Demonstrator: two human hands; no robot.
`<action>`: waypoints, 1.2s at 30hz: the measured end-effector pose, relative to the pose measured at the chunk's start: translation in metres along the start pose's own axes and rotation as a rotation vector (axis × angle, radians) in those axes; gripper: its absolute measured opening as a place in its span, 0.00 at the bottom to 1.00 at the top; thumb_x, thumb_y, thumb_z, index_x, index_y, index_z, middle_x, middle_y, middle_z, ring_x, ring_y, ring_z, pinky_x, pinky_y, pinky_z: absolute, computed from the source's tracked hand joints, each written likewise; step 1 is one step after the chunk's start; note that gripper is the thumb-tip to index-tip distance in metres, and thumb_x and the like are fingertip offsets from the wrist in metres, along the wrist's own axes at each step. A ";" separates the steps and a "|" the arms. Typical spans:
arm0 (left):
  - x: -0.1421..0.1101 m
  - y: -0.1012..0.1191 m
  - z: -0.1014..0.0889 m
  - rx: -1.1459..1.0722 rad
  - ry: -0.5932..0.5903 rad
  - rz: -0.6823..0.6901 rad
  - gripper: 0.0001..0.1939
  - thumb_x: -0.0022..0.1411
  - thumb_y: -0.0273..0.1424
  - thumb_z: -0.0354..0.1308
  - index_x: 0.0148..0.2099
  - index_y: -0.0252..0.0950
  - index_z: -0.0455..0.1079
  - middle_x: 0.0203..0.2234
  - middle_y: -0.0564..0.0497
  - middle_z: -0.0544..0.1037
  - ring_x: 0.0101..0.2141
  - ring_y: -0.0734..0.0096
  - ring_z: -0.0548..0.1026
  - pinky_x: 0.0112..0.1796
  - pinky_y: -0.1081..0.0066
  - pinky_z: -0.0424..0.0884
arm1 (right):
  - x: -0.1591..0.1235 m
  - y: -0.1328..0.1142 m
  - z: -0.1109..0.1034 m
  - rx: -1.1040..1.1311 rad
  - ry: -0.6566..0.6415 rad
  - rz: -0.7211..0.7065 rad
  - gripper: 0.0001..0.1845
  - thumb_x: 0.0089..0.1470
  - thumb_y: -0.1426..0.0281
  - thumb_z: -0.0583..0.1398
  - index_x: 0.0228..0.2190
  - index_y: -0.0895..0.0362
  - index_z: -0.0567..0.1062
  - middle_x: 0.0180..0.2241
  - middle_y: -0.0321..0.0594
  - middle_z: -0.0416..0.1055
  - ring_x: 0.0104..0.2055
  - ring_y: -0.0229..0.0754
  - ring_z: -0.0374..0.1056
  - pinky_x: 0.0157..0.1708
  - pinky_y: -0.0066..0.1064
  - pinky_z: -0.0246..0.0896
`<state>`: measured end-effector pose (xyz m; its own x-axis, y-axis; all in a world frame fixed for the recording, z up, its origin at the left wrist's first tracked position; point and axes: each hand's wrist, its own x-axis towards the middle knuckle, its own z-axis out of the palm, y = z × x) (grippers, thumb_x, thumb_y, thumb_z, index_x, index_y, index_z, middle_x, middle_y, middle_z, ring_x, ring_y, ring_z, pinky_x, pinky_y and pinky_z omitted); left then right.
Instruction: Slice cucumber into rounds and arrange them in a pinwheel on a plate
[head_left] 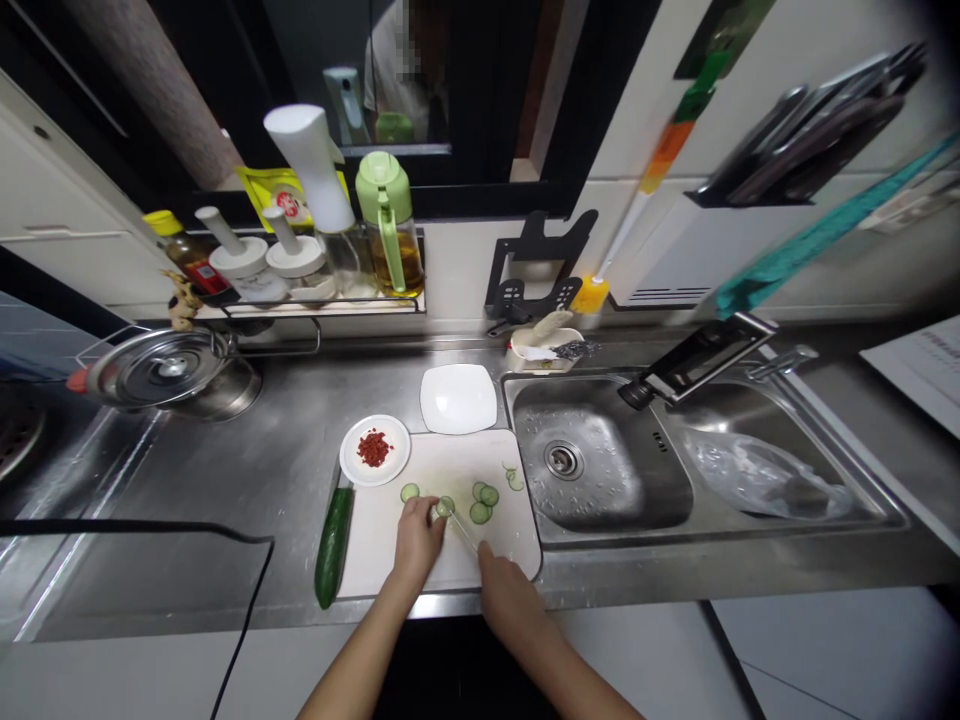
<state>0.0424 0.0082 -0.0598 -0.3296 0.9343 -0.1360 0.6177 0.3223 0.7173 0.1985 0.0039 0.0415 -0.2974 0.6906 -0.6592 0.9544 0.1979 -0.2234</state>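
On the white cutting board, my right hand is closed around the handle of a knife, its blade pointing up and left. My left hand bends its fingers over a cucumber slice at the blade's tip. Several cucumber slices lie to the right, and one more rests by the left fingertips. Thin green shavings are near the board's upper right corner. A whole-looking cucumber lies along the board's left edge.
Behind the board are a small plate of chopped red bits and a white square plate. The sink adjoins on the right. A lidded pot stands left, below a condiment shelf. A black cable crosses the left counter.
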 end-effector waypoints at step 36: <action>0.036 0.015 -0.025 0.047 -0.085 0.037 0.10 0.54 0.31 0.54 0.39 0.36 0.73 0.32 0.49 0.75 0.31 0.70 0.71 0.36 0.71 0.65 | -0.020 0.026 0.018 0.026 -0.051 0.050 0.32 0.51 0.85 0.44 0.57 0.63 0.60 0.44 0.54 0.71 0.46 0.48 0.68 0.42 0.34 0.60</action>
<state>0.0218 0.0430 -0.0368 -0.2453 0.9546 -0.1690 0.6621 0.2923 0.6901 0.2292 -0.0170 0.0360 -0.2506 0.6629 -0.7055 0.9675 0.1455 -0.2069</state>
